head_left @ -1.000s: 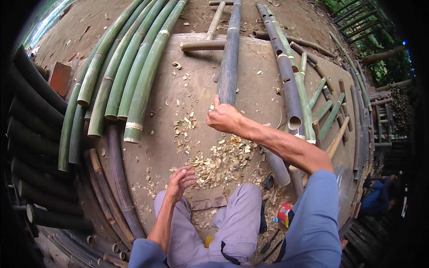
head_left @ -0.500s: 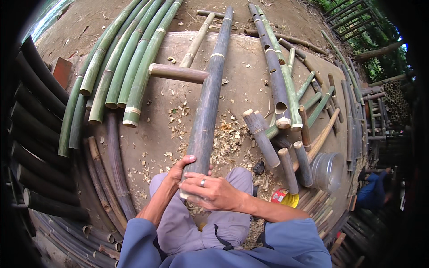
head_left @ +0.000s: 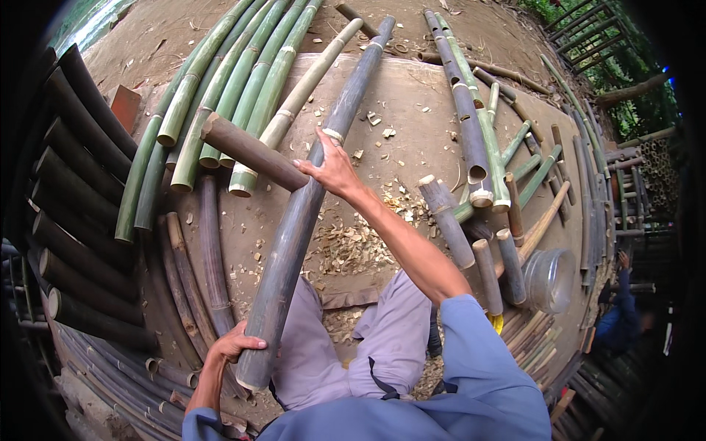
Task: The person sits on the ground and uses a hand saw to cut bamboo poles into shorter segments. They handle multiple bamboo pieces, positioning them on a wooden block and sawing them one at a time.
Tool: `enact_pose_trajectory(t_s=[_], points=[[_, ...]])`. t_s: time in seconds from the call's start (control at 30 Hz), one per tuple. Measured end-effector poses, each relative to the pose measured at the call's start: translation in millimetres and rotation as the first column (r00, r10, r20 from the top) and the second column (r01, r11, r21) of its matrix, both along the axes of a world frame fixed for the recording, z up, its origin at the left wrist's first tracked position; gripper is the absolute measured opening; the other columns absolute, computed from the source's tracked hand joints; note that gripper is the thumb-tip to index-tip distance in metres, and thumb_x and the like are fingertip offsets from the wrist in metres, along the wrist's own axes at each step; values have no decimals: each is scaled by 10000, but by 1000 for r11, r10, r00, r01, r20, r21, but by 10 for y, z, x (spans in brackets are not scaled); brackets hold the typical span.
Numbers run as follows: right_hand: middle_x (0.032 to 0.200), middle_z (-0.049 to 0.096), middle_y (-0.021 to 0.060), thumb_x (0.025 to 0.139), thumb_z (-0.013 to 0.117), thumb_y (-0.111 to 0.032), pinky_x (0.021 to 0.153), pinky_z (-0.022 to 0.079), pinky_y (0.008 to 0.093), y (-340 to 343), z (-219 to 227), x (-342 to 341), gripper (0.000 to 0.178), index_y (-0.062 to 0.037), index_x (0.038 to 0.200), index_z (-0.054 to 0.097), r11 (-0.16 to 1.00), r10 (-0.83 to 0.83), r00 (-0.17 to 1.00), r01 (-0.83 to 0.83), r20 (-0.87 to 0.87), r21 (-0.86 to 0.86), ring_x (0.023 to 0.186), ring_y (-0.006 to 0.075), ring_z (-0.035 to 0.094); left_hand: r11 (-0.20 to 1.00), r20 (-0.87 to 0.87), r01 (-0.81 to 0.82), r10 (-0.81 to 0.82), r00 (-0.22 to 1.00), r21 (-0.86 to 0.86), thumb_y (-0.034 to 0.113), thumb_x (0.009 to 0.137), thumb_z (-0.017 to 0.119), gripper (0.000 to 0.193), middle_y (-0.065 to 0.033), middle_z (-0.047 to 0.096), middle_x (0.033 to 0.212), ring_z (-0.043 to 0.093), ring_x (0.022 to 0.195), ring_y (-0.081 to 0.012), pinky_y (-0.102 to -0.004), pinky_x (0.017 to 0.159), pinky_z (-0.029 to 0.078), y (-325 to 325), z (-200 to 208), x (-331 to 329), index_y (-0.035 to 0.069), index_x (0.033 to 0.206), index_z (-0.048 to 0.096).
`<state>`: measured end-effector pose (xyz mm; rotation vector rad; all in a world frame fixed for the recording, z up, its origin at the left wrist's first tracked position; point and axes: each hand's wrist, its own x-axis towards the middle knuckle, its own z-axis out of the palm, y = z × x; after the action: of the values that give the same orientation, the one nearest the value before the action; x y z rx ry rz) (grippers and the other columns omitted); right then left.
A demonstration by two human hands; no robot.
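A long dark bamboo pole (head_left: 290, 250) slants from my lap up and away to the right. My left hand (head_left: 237, 342) grips it close to its near end, thumb on top. Farther up, my right hand (head_left: 332, 167) is wrapped round the same pole, beside a short brown bamboo crosspiece (head_left: 254, 152) that joins it from the left. A second short crosspiece (head_left: 358, 20) meets the pole near its far end. Between the two crosspieces runs a thin pale bamboo pole (head_left: 312, 81), roughly alongside the dark one.
Green bamboo poles (head_left: 213, 92) lie at the far left, dark thick ones (head_left: 88, 261) nearer. Pale chips (head_left: 357, 246) litter the ground ahead of my knees. On the right are notched poles (head_left: 467, 117), short bamboo pieces (head_left: 487, 272) and a clear plastic container (head_left: 551, 283).
The dark pole's near end has swung left and toward me, its crosspiece now tilting up leftward. My right hand has moved from the near end up to the crosspiece; my left has gone left with the end.
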<state>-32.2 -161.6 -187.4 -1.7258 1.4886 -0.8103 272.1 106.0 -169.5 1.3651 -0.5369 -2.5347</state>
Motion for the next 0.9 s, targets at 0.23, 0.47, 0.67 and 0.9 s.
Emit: enact_pose_trajectory(t_s=[0.23, 0.47, 0.67, 0.9], points=[[890, 610, 147, 723, 764, -458, 718, 545, 417, -387, -214, 835, 725, -50, 1218, 426, 762, -514, 253, -305, 820, 571, 817, 255, 625, 936, 364, 237, -133, 922, -260, 232, 494, 889, 1096, -130, 480, 1289, 439, 1193, -234, -326, 1039, 310, 173, -214, 605, -4, 1396, 311], [654, 578, 105, 762, 661, -175, 478, 534, 371, 287, -458, 1618, 246, -41, 900, 508, 766, -642, 14, -33, 767, 642, 507, 222, 585, 747, 738, 595, -217, 639, -295, 226, 738, 760, 403, -166, 639, 987, 641, 946, -235, -340, 829, 499, -333, 755, 456, -32, 1015, 621], [764, 548, 73, 794, 712, -218, 573, 542, 339, 1191, -171, 2366, 403, -61, 1037, 431, 767, -625, 37, -156, 779, 623, 622, 199, 612, 114, 249, 226, 257, 934, -967, 84, 722, 735, 474, -166, 583, 1088, 586, 1026, -295, -356, 900, 470, -1361, 1161, -1137, -2, 1150, 551], [1253, 496, 151, 823, 700, -279, 1007, 368, 396, 2629, -166, 2637, 653, -9, 1311, 361, 886, -215, 494, -265, 843, 381, 1179, 285, 479, 564, 903, 709, 320, 286, -424, 197, 633, 802, 761, -226, 556, 1183, 562, 1098, -377, -458, 927, 463, -2758, 349, -1139, 44, 1275, 423]])
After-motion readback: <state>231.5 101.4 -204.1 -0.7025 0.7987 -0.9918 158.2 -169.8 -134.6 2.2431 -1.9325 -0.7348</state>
